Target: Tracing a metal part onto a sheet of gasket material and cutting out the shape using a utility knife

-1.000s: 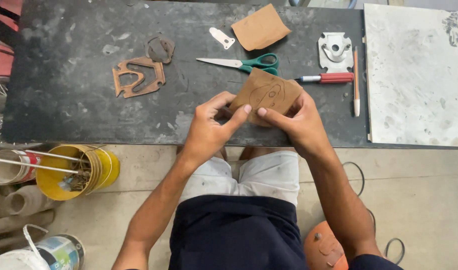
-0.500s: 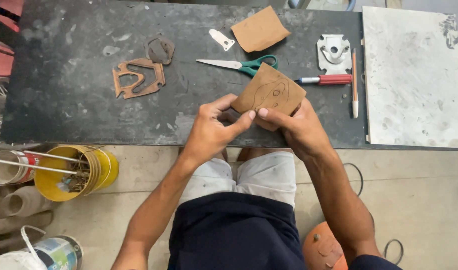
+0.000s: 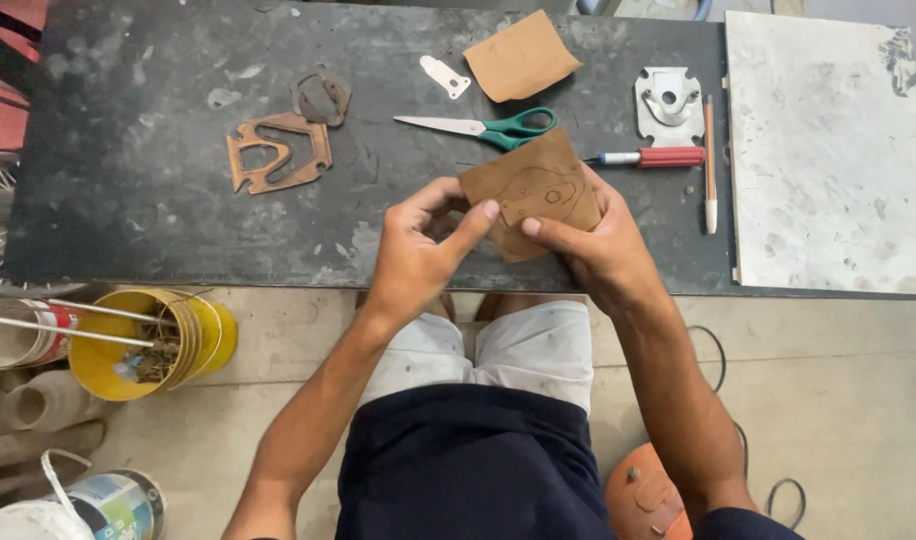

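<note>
Brown sheet point(image 3: 531, 193) with a drawn outline is pinched by the left hand point(image 3: 418, 250) and right hand point(image 3: 598, 250) over the table's point(image 3: 128, 220) near edge, just before the green scissors point(image 3: 488, 127).

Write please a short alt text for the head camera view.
Both hands, left hand and right hand, hold a brown sheet piece with a traced outline above a dark workbench. Green-handled scissors, a red-handled tool and a brown cut-out lie on it.
</note>
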